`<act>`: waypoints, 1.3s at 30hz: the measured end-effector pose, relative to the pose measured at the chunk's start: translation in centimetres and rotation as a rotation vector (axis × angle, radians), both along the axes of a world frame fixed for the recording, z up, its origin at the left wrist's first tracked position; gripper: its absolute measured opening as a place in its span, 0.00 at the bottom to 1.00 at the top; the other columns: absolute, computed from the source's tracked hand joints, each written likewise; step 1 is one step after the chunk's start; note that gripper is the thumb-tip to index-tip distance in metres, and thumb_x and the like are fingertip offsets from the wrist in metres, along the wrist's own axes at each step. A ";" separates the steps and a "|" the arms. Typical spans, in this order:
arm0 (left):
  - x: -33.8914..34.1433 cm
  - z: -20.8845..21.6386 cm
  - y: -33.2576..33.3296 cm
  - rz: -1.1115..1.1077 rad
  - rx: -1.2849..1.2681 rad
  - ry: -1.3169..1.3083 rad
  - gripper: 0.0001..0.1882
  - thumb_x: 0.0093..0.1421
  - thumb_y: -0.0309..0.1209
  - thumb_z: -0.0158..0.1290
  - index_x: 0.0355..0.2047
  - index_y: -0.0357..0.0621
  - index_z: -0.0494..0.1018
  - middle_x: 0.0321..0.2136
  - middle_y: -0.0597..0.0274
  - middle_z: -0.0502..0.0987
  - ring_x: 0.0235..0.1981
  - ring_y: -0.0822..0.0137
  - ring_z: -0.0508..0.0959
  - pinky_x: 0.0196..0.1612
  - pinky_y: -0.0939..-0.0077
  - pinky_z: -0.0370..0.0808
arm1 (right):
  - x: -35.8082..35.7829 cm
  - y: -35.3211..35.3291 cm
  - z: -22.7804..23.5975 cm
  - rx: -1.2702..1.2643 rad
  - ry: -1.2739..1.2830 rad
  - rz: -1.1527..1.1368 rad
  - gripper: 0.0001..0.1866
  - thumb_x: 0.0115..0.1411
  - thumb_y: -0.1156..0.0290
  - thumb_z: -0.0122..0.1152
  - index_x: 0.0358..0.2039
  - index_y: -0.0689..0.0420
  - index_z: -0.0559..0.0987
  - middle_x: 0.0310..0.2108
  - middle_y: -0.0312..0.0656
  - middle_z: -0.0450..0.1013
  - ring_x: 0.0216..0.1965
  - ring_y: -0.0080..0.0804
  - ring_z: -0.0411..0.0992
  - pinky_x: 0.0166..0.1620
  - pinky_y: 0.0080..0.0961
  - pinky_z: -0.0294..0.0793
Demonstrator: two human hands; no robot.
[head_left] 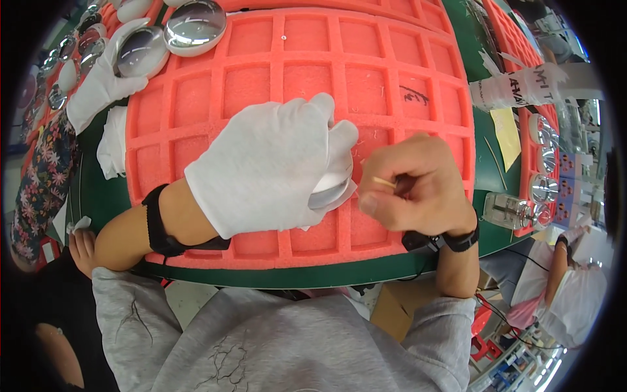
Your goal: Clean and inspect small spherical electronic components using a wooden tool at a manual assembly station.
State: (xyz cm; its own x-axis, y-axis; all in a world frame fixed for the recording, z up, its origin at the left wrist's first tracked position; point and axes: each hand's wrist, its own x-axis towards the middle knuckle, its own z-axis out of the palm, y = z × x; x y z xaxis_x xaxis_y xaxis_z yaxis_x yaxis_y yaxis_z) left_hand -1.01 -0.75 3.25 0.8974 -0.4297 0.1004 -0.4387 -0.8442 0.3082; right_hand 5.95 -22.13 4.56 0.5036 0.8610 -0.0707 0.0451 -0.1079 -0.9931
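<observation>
My left hand point(268, 163), in a white glove with a black strap at the wrist, is closed round a shiny, rounded glass piece point(330, 195) that looks like a lens. Most of the piece is hidden under the glove, and a bit of white cloth or paper shows at its edge. Just to the right, my bare right hand point(415, 189) is pinched on a thin, pale wooden stick point(384, 181), only a short length of which shows. Both hands are above a red foam tray point(304, 80) divided into square compartments.
At the upper left, another person's gloved hand point(101, 91) touches a glass dome lens point(140, 52), beside a second dome lens point(196, 27). On the green table point(486, 157) at right are a clear glass bottle point(506, 210), a yellow paper point(506, 137) and a wrapped roll point(516, 86).
</observation>
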 end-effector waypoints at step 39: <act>0.8 -1.4 1.5 -0.166 -0.362 0.037 0.31 0.41 0.37 0.74 0.47 0.52 0.75 0.41 0.61 0.76 0.36 0.55 0.79 0.37 0.63 0.76 | 0.6 -1.8 -0.5 -0.141 -0.563 0.142 0.03 0.64 0.74 0.61 0.36 0.60 0.80 0.25 0.46 0.76 0.25 0.48 0.74 0.29 0.36 0.71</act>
State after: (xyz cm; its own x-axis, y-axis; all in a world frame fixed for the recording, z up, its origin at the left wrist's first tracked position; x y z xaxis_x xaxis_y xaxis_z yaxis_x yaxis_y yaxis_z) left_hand -0.25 0.77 1.90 0.8244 -0.5122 0.2408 -0.5433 -0.5966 0.5907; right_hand 6.52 -23.94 4.02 0.3777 0.9243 0.0552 0.5842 -0.1916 -0.7887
